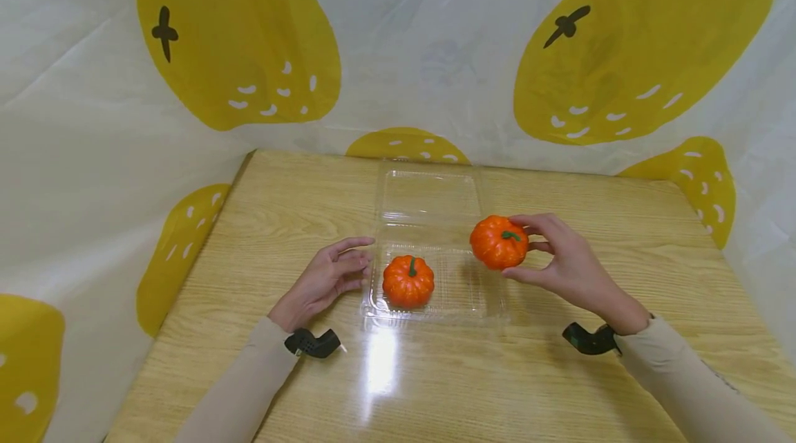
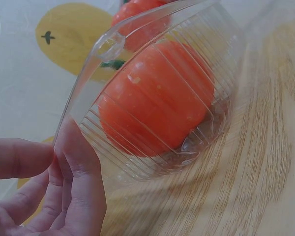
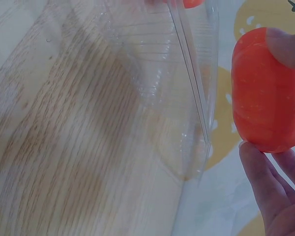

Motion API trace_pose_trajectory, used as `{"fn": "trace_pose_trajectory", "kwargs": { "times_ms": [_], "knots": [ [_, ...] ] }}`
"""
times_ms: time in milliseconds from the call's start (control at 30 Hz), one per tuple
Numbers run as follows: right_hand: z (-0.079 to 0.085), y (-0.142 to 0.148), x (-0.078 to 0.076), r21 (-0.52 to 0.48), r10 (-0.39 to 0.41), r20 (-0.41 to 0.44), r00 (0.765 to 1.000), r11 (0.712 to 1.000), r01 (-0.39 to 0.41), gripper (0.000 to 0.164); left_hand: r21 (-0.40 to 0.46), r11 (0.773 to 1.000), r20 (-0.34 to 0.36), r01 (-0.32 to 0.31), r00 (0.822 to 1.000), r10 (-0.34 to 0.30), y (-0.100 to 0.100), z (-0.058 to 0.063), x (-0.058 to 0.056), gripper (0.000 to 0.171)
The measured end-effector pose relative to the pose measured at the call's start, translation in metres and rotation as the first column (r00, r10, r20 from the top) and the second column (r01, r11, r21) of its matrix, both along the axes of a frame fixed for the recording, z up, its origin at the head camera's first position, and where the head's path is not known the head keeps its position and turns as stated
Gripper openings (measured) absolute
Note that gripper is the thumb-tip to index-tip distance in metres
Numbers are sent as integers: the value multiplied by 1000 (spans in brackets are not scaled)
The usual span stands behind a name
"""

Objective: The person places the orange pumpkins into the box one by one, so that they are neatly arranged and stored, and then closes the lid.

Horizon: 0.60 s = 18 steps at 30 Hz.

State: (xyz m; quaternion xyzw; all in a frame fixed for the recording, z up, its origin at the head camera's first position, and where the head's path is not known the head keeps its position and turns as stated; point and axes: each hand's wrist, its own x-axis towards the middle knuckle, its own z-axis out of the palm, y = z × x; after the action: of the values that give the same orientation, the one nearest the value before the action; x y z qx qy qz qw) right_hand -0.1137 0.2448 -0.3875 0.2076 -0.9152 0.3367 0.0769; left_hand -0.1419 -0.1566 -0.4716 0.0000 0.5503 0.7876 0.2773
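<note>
A clear plastic clamshell container (image 1: 457, 291) lies on the table with its lid (image 1: 429, 193) folded back, away from me. One small orange pumpkin (image 1: 408, 284) with a green stem sits in the left part of its base. My left hand (image 1: 326, 280) is at the left side; in the left wrist view its thumb and index finger (image 2: 78, 147) pinch the container's rim. Between thumb and fingers, my right hand (image 1: 572, 263) grips a second orange pumpkin (image 1: 494, 244), raised over the container's right edge. The right wrist view shows this pumpkin (image 3: 265, 93) beside the container wall.
The wooden table (image 1: 298, 388) has a bright light reflection in front of the container. A white cloth printed with yellow lemons (image 1: 242, 35) hangs behind the table and along its sides. Black wrist devices (image 1: 591, 339) are on both wrists.
</note>
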Motion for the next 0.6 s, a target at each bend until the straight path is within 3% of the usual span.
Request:
{"fn": "trace_pose_trajectory", "kwargs": {
  "times_ms": [600],
  "knots": [
    [-5, -12, -3, 31, 85, 24, 996, 996, -86, 79, -19, 1000, -15, 4, 1000, -5, 0, 1, 0, 51]
  ]
}}
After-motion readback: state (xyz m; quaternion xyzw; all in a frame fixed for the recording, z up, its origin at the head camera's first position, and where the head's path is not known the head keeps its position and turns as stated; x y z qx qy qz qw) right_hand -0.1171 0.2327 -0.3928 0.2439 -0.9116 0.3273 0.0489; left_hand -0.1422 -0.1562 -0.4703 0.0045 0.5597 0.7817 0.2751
